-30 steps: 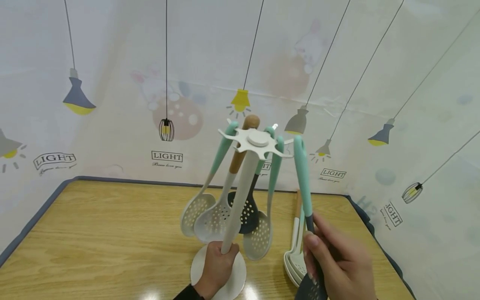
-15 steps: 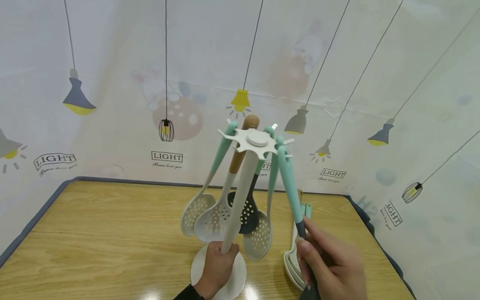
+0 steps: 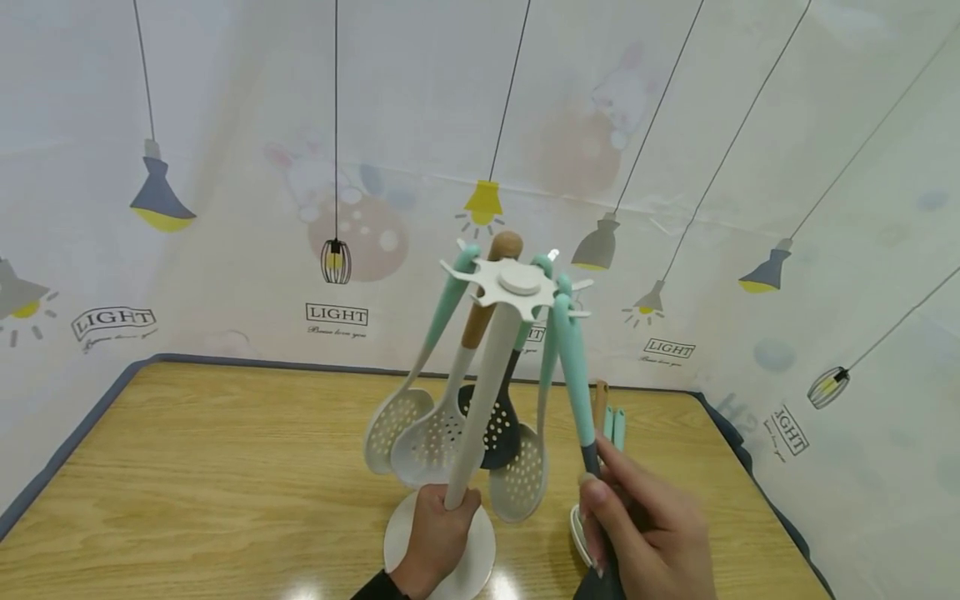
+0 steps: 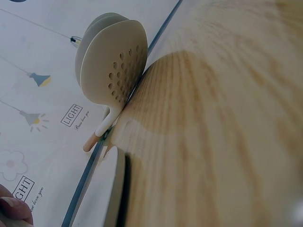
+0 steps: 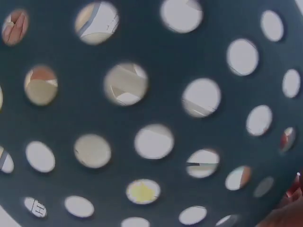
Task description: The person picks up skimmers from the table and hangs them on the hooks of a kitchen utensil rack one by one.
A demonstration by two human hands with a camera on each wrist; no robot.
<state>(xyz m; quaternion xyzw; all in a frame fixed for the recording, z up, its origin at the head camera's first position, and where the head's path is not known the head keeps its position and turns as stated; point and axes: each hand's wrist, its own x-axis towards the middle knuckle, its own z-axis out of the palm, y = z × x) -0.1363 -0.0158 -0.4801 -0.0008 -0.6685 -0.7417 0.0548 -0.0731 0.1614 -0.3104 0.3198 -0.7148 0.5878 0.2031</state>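
Note:
My left hand (image 3: 438,533) grips the white pole (image 3: 487,400) of a utensil rack above its round base (image 3: 477,571). Around the rack's hooked top (image 3: 517,282) hang several skimmers: a beige one (image 3: 382,433), a light grey one (image 3: 420,450) with a wooden handle, a dark one (image 3: 510,446) and another beige one (image 3: 517,487). My right hand (image 3: 652,525) pinches a dark skimmer by its shaft; its teal handle (image 3: 574,367) points up, the end overlapping a right-hand hook. The skimmer's perforated dark head (image 5: 142,52) fills the right wrist view.
Behind my right hand, more utensils lie on the wooden table (image 3: 225,467), their teal handles (image 3: 618,429) pointing away. A perforated beige ladle (image 4: 106,56) tops that stack in the left wrist view. A lamp-printed backdrop (image 3: 420,100) encloses the table's back and sides.
My right hand has moved left, bringing the skimmer's handle end lower and in against the rack's right hooks. The left hand stays on the pole.

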